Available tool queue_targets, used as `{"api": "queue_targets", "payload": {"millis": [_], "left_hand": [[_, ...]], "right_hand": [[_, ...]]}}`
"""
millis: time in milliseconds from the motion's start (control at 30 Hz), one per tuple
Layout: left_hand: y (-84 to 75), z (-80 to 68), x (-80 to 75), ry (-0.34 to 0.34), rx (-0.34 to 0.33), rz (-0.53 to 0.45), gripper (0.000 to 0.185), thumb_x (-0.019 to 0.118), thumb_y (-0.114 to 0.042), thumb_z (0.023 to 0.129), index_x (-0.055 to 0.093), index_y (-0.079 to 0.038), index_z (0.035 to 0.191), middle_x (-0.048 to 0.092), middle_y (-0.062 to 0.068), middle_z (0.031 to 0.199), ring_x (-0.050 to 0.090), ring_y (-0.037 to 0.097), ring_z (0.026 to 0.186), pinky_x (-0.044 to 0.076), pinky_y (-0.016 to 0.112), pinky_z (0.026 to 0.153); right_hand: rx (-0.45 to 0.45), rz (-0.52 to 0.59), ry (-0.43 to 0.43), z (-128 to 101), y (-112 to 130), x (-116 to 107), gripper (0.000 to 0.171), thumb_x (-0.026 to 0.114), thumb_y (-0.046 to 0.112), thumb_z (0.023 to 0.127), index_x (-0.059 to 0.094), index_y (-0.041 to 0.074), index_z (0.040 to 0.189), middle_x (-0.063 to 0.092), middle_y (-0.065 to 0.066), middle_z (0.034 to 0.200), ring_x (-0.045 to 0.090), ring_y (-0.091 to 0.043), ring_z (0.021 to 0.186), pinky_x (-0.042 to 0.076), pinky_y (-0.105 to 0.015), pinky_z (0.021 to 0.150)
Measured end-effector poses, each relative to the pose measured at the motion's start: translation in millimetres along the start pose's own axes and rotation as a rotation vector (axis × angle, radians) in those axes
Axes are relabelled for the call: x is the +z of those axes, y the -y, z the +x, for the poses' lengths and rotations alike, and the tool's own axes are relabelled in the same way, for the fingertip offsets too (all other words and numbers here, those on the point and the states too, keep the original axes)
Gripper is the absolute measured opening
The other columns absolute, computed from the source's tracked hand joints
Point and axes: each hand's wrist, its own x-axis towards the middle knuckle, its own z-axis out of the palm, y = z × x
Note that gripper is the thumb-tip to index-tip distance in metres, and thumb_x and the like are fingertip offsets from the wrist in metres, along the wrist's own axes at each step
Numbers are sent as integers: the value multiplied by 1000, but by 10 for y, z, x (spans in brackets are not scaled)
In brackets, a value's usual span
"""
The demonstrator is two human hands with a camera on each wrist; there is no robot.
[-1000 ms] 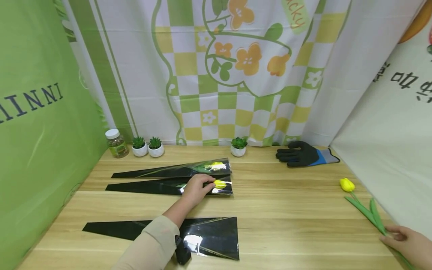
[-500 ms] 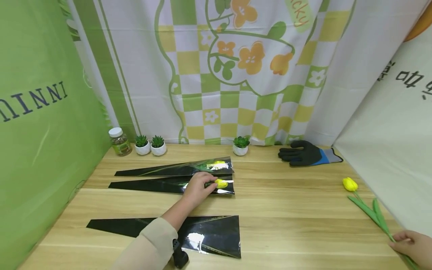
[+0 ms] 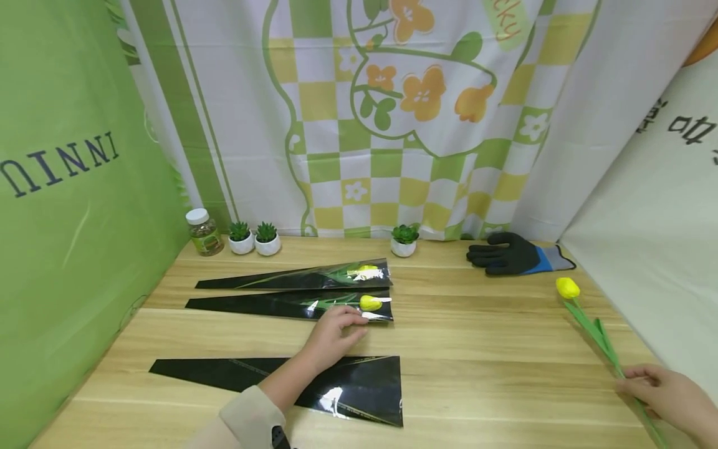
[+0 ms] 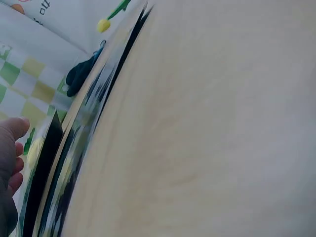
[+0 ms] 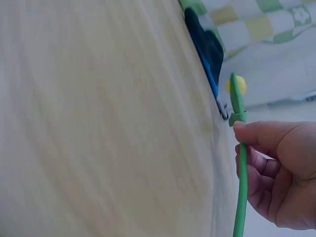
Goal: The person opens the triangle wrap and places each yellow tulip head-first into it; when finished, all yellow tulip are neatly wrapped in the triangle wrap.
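Green backdrop [image 3: 67, 187] reads "NINNI"; right hand [image 3: 667, 399] pinches tulip [image 3: 586, 321]

Yellow tulip [image 3: 568, 287], green stem; black sleeves [image 3: 314, 385]; green-checked curtain [image 3: 392, 118].

A black and blue work glove [image 3: 513, 254] lies far right on the wooden table [image 3: 493, 349], while a white-capped jar [image 3: 204, 232] and three small potted succulents [image 3: 267, 239] line the far edge.
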Motion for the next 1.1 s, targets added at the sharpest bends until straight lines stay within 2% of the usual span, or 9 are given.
{"api": "queue_targets", "payload": {"millis": [200,300,433,500,567,633,767,933,1100], "left_hand": [[-81,-177,51,77,-1,-38,19,71,-17,90,76,-9,106,67,5,112,60,23,108,52,40,93],[-118,-239,72,108,20,-38,19,70,-18,90,75,-8,106,67,6,113,61,23,108,52,40,95],[-163,-308,101,145,69,-23,19,70,-18,91,75,-8,106,68,5,111,62,22,107,52,38,97],[-181,-338,116,171,72,-20,18,69,-18,91,76,-9,106,68,3,110,61,20,106,52,35,96],[-196,-361,130,198,72,-5,18,69,-19,91,76,-11,106,68,1,110,61,18,106,52,33,96],[-200,-374,147,219,91,31,17,69,-19,91,76,-12,105,69,0,109,61,17,106,51,31,97],[-196,-378,169,245,131,124,16,70,-20,91,77,-12,103,71,-1,108,61,16,107,51,29,98],[-198,-349,172,269,102,197,20,68,-25,92,76,-13,106,69,0,117,60,17,112,49,31,101],[-187,-294,176,262,86,244,26,67,-30,93,75,-12,110,67,2,122,58,19,116,48,34,103]], "right_hand": [[-49,130,-12,26,360,38,69,47,40,103,37,-20,135,67,-14,107,60,-2,77,60,-27,69],[-63,251,-34,44,560,107,67,47,38,104,34,-20,136,66,-8,104,59,0,78,59,-25,70],[-92,429,-77,93,807,262,58,51,31,103,38,-18,132,63,11,92,59,0,78,59,-22,69],[-103,515,-84,125,922,338,51,53,29,102,43,-14,127,62,15,88,59,0,78,59,-21,69],[-104,603,-92,153,1025,410,38,56,27,101,50,-5,121,61,16,85,59,1,77,58,-19,69],[-96,702,-94,172,1124,471,24,58,24,100,55,5,114,61,16,83,58,1,76,58,-18,68],[-80,884,-82,192,1306,590,5,60,18,99,58,18,103,62,14,80,58,0,74,57,-15,69],[-44,1054,-72,222,1528,742,6,60,15,98,57,20,97,63,11,78,59,0,72,57,-15,68],[6,1114,-94,264,1741,859,8,56,14,99,51,14,105,61,12,79,61,0,71,57,-13,70]]}}
